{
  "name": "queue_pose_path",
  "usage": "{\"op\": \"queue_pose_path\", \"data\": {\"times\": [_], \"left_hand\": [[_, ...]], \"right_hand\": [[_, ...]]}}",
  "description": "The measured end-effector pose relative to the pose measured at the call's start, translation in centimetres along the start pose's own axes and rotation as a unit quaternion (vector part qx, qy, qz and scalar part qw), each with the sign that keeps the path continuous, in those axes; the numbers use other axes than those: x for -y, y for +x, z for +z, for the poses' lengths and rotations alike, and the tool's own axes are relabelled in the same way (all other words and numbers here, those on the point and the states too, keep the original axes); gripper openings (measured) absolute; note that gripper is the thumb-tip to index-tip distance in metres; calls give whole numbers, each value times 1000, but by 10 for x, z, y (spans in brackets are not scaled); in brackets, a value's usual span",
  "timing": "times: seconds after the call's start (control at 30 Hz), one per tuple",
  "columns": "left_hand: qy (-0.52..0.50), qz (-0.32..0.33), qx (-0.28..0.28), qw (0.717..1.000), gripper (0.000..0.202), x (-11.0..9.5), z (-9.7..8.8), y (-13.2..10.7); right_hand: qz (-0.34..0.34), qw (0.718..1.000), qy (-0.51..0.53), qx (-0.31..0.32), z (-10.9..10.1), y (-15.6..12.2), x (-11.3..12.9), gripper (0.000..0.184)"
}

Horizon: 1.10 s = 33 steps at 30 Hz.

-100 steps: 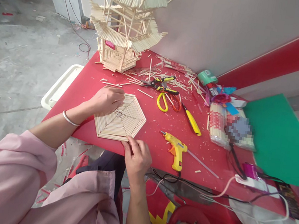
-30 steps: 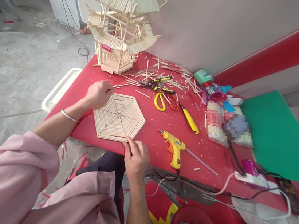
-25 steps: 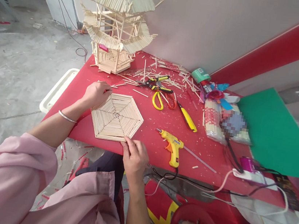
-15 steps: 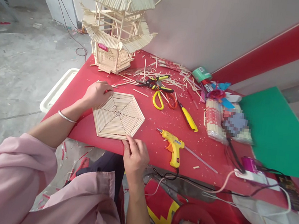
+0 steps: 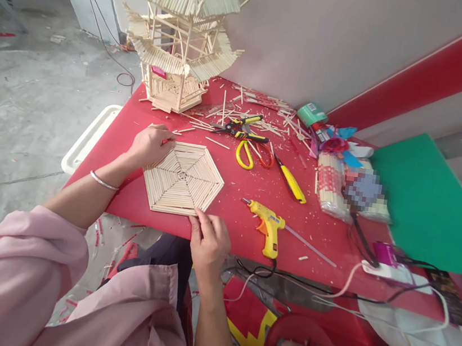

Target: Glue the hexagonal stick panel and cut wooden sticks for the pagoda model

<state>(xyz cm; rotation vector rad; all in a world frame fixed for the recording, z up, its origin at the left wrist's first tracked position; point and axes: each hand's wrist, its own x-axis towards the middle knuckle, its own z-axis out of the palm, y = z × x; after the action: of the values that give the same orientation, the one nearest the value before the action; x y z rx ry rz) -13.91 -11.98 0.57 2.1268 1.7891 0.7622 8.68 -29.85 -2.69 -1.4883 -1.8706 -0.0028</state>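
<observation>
On red table [image 5: 248,198], near edge: hexagonal stick panel [image 5: 183,179], flat | left hand [image 5: 149,144] curled, fingertips on panel's far-left edge | right hand [image 5: 208,244] pinching near corner, thumb and forefinger closed on rim | yellow glue gun [image 5: 268,229] just right | stick pagoda [image 5: 181,36] at far end.

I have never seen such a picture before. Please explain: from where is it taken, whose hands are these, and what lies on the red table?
There is no machine here. A person wears a camera on the head, and it looks down at their own bare hands. The left hand and right hand hold opposite edges of a flat hexagon panel of thin sticks, lying on the red table. Farther off are a stick pagoda, scissors, a yellow knife, a glue gun and packs of sticks.
</observation>
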Motion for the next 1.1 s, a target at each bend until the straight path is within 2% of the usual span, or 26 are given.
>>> {"op": "queue_pose_path", "data": {"times": [0.4, 1.1], "left_hand": [[12, -5, 21, 1000, 25, -2, -2, 1], [-6, 7, 17, 1000, 26, -1, 1, 1]], "right_hand": [[-4, 1000, -6, -4, 1, -1, 0, 18], [-8, 1000, 2, -5, -1, 1, 0, 19]]}}
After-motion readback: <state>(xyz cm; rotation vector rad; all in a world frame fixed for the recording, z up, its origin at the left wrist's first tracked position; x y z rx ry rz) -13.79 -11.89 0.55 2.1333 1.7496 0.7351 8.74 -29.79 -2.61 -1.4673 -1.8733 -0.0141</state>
